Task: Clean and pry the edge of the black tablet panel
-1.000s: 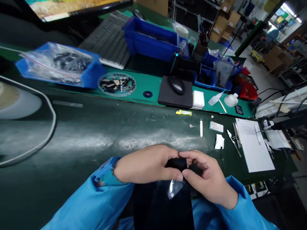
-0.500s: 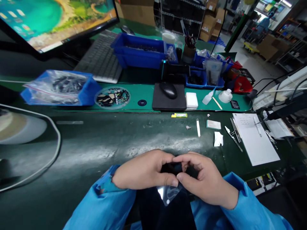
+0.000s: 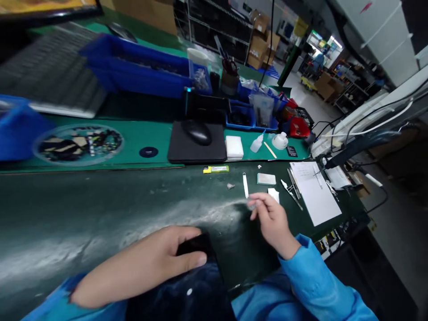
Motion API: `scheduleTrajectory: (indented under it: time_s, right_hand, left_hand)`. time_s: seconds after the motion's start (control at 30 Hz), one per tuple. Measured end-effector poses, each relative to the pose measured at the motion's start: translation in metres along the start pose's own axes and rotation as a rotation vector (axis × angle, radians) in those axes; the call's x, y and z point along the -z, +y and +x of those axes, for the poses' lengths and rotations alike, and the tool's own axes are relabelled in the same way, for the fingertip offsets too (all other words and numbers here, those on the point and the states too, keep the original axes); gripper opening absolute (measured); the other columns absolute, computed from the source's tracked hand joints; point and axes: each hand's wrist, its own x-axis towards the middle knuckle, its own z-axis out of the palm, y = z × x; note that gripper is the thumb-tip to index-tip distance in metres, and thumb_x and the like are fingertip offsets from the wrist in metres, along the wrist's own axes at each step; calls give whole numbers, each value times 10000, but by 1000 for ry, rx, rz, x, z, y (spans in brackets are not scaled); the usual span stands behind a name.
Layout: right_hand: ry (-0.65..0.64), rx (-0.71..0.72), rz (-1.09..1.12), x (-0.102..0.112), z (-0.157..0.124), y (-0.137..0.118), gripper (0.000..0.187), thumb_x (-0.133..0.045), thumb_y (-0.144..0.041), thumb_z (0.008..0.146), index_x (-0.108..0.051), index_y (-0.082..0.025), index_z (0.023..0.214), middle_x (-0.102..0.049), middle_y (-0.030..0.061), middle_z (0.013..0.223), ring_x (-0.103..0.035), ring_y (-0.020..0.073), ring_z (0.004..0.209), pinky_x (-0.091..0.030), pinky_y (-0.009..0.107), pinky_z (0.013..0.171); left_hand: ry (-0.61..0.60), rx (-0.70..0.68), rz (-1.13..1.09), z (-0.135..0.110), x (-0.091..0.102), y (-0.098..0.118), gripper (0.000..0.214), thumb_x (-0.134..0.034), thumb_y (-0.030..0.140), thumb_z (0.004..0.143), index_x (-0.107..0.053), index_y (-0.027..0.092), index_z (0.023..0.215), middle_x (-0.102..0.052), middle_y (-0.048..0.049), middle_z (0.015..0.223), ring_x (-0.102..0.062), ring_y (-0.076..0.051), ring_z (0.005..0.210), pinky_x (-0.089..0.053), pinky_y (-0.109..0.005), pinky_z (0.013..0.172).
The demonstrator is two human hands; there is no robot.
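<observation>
While our left hand [image 3: 140, 265] spanned a glossy black slab [image 3: 196, 245] at the near edge of the dark green mat [image 3: 83, 209], the thumb and fingers held it loosely from either side, with the palm low. We read this as a light, steadying hold rather than a firm grip. What kind of object the slab was, we could not tell. Nearer to us, a larger dark panel [image 3: 180, 296] showed a smooth, reflective face with one white glint. Our right hand [image 3: 274, 225] was raised to the right of the slab, thumb and forefinger pinched narrow around what may have been a scrap of clear film [image 3: 251, 204], too small to confirm. The pinch suggested something thin and easily marked. Just beside it lay a crumpled white tissue [image 3: 273, 195] and a slim white strip [image 3: 245, 185]. Further right, tweezers [image 3: 292, 195] lay beside a paper sheet [image 3: 314, 191], placed, we judged, for easy reach by the right hand. Along the far side sat a black mouse [image 3: 197, 132], a white foam block [image 3: 234, 148], a plastic dropper bottle [image 3: 257, 142] and long blue bins [image 3: 133, 67]. At left, a round dish [image 3: 78, 145] held small mixed parts.
</observation>
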Motion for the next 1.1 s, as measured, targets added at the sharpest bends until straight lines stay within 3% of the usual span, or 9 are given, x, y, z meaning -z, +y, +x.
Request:
scheduleTrajectory:
  time_s: [0.07, 0.13, 0.27, 0.37, 0.53, 0.63, 0.83, 0.97, 1.1]
  right_hand:
    - [127, 29, -119, 31, 2, 23, 291, -577, -388, 1035, -705, -240, 1250, -722, 84, 1140, -702, 210, 925, -569, 376, 886]
    - [177, 29, -207, 58, 3, 42, 295, -636, -396, 991, -730, -226, 1212, -710, 101, 1137, -672, 245, 957, -542, 430, 936]
    - [149, 16, -282, 79, 10, 61, 293, -714, -438, 926, -784, -214, 1102, -722, 93, 1011, -663, 268, 903, -541, 453, 890]
    - [137, 31, -259, 71, 28, 55, 340, -703, -471, 934, -779, -212, 1140, -748, 98, 1040, -687, 272, 932, -557, 445, 888]
    - [134, 93, -168, 42, 87, 31, 355, -565, -464, 998, -760, -203, 1137, -781, 82, 960, -737, 253, 910, -595, 431, 884]
    - [138, 132, -151, 32, 114, 27, 381, -558, -435, 964, -733, -201, 1208, -778, 89, 1012, -744, 248, 922, -605, 431, 888]
    - [191, 144, -204, 42, 148, 43, 576, -626, -545, 882, -672, -154, 1302, -741, 178, 1214, -721, 309, 1060, -601, 489, 945]
    - [187, 116, -267, 43, 188, 50, 650, -706, -569, 796, -675, -146, 1289, -703, 214, 1322, -683, 376, 1172, -538, 568, 1038]
    - [137, 96, -300, 33, 226, 49, 525, -800, -528, 732, -735, -180, 1120, -757, 158, 1182, -686, 365, 1119, -507, 566, 1064]
  left_hand:
    - [25, 63, -7, -2, -1, -2, 580, -606, 709, 846, -769, 260, 1176, -809, -47, 1189, -743, -357, 1116, -580, -340, 856]
    - [50, 114, -16, -3, -1, 0, 685, -632, 730, 800, -740, 246, 1274, -784, -71, 1289, -722, -380, 1168, -569, -374, 922]
    - [6, 69, -12, -3, 3, 10, 518, -607, 674, 838, -763, 227, 1049, -823, -55, 1027, -759, -314, 906, -514, -328, 724]
    - [-39, 34, -28, -2, 4, 14, 415, -602, 618, 871, -724, 224, 917, -783, -11, 851, -730, -257, 796, -427, -293, 630]
    - [-46, 5, -79, -3, 6, 11, 411, -596, 596, 894, -739, 221, 978, -801, -23, 931, -740, -261, 865, -471, -290, 677]
    - [-14, -12, -74, -8, 10, 10, 412, -588, 589, 898, -746, 221, 994, -810, -32, 955, -747, -270, 887, -482, -297, 690]
    - [42, 5, -70, -15, 16, 6, 400, -578, 585, 892, -738, 223, 952, -800, -28, 905, -747, -273, 841, -452, -307, 655]
    - [49, -13, -77, -16, 17, 4, 412, -572, 599, 898, -744, 232, 973, -804, -28, 953, -752, -275, 889, -474, -308, 688]
    - [20, -46, -101, -14, 20, 3, 473, -574, 644, 892, -755, 228, 1025, -810, -46, 1063, -754, -285, 970, -518, -310, 759]
